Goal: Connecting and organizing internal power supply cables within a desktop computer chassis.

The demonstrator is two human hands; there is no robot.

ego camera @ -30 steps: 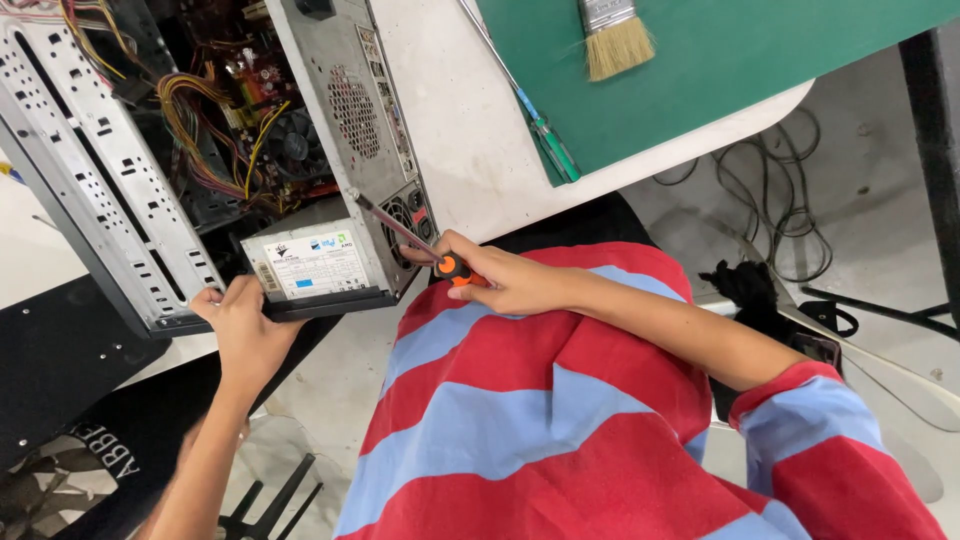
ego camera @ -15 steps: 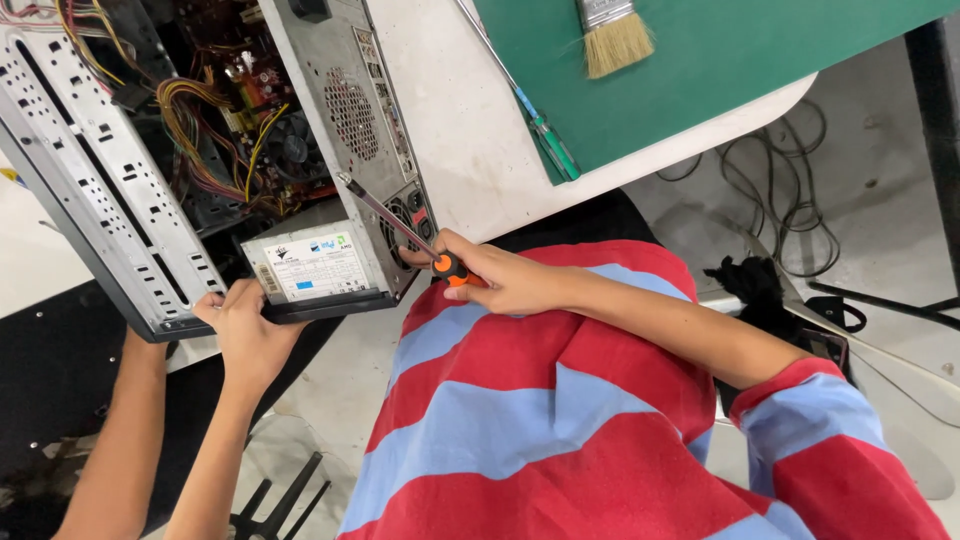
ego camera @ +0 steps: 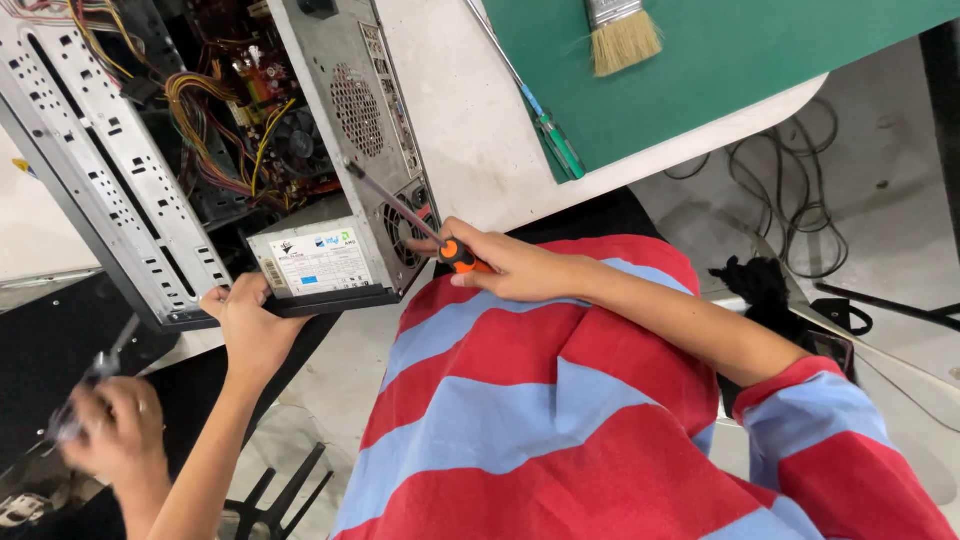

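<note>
An open grey computer case (ego camera: 120, 200) lies on the white table, with coloured wires and a fan showing inside. My left hand (ego camera: 250, 325) grips the case's near bottom edge, just below the labelled power supply (ego camera: 318, 262). My right hand (ego camera: 510, 268) is closed on the orange-and-black handle of a screwdriver (ego camera: 455, 255). Its long shaft points up and left along the case's perforated rear panel (ego camera: 375, 130), with the tip beside the vent holes.
A green mat (ego camera: 760, 70) on the table carries a paintbrush (ego camera: 622, 35), and a green-handled screwdriver (ego camera: 545, 125) lies at its edge. Another person's blurred hand (ego camera: 100, 425) holds a small metal item at lower left. Cables (ego camera: 800, 200) lie on the floor at right.
The other person's arm at lower left has drawn back, so a blurred hand with a metal item shows there. The screwdriver shaft has shifted slightly along the rear panel. My left hand stays put.
</note>
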